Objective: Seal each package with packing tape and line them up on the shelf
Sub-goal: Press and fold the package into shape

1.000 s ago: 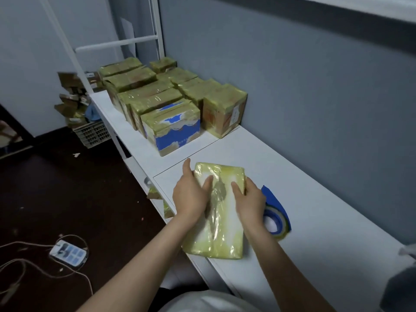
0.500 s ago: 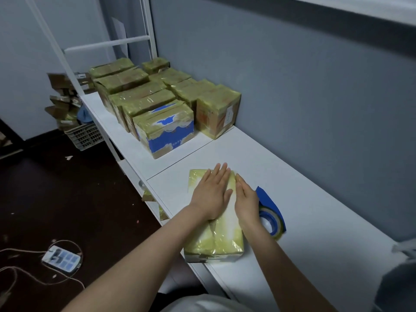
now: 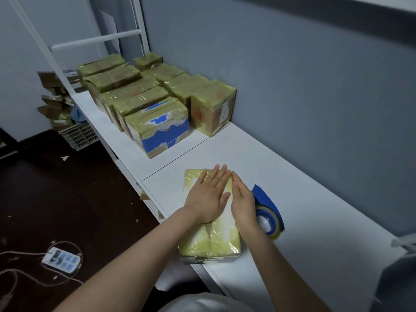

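A flat package (image 3: 211,242) wrapped in yellowish tape lies at the front edge of the white shelf (image 3: 315,221). My left hand (image 3: 208,197) lies flat on its top with straight fingers pointing away. My right hand (image 3: 244,203) presses edge-on against the package's right side, fingers straight. A blue tape dispenser (image 3: 269,212) with a tape roll sits just right of my right hand, partly hidden by it. Several taped packages (image 3: 157,102) stand in rows at the far left of the shelf, the nearest one blue and white (image 3: 161,131).
The grey wall (image 3: 292,86) runs along the back of the shelf. A white ladder frame (image 3: 99,39) rises at the far left. On the dark floor lie a power strip (image 3: 62,260) with cables, a plastic crate (image 3: 77,134) and cardboard scraps. A grey object (image 3: 396,278) sits at the right edge.
My hands went from gripping the package's far part with curled fingers to lying flat on it. In the last half second they hardly moved.
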